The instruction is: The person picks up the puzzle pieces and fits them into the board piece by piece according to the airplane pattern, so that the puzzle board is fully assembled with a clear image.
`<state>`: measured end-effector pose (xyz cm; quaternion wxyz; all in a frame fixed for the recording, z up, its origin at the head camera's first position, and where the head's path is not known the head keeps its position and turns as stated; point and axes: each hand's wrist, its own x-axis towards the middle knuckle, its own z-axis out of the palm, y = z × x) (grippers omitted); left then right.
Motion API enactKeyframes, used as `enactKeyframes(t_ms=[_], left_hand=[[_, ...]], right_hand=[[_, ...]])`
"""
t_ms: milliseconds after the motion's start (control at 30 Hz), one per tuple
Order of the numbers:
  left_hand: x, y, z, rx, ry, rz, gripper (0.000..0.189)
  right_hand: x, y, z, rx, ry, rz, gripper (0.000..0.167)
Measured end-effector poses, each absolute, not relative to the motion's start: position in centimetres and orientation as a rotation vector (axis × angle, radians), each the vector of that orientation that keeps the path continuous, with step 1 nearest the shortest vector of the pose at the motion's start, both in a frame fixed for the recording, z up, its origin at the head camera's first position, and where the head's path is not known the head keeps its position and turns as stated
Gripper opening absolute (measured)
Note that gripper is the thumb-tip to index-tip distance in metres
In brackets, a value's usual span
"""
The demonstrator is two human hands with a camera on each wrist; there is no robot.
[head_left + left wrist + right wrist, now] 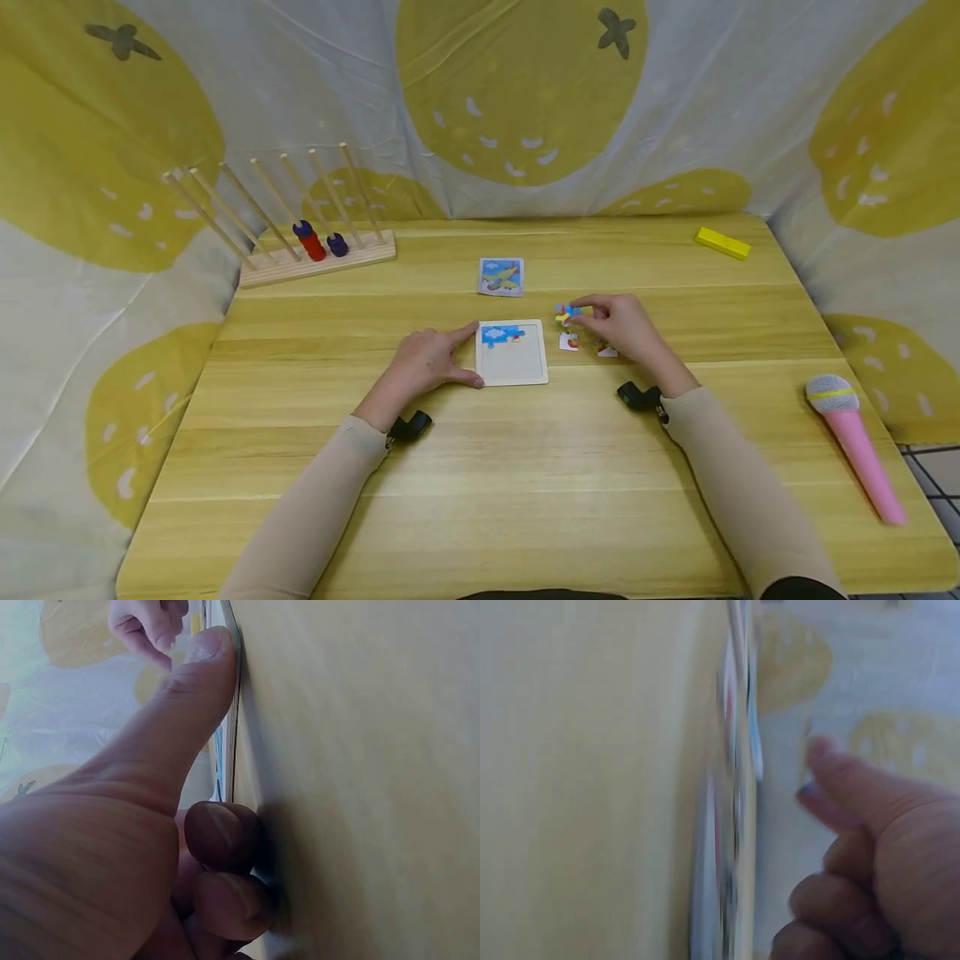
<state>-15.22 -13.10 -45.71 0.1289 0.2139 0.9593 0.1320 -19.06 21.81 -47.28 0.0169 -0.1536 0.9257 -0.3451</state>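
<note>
A white square puzzle tray (513, 367) lies mid-table, with joined blue-sky puzzle pieces (495, 335) in its upper left. My left hand (427, 358) holds the tray's left side, index finger at the far corner and thumb (202, 682) at the near one; its other fingers are curled in the left wrist view. Just right of the tray, my right hand (622, 325) pinches a blue, yellow and red puzzle piece (564, 314) between thumb and index finger. Beneath that hand lie loose pieces, one white and red (567, 342), another partly hidden (606, 351). The right wrist view is blurred.
A picture card (501, 277) of an airplane lies beyond the tray. At the back left stands a wooden peg rack (322, 265) with red and purple rings. A yellow block (722, 242) sits back right, a pink toy microphone (858, 454) near the right edge.
</note>
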Motion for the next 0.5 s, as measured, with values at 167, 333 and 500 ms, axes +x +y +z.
enactKeyframes(t_ms=[167,333,500], left_hand=[[-15.2,-13.1,-45.7,0.646,2.799,0.375,0.104],[-15.2,-13.1,-45.8,0.653,2.803,0.377,0.104],[-15.2,-13.1,-45.8,0.648,2.804,0.375,0.104]], right_hand=[[-17.9,17.7,-47.7,-0.610,2.846,-0.972,0.032],[-17.5,16.3,-47.6,-0.668,2.904,-0.908,0.029],[-17.5,16.2,-47.7,-0.679,2.912,-0.874,0.029]])
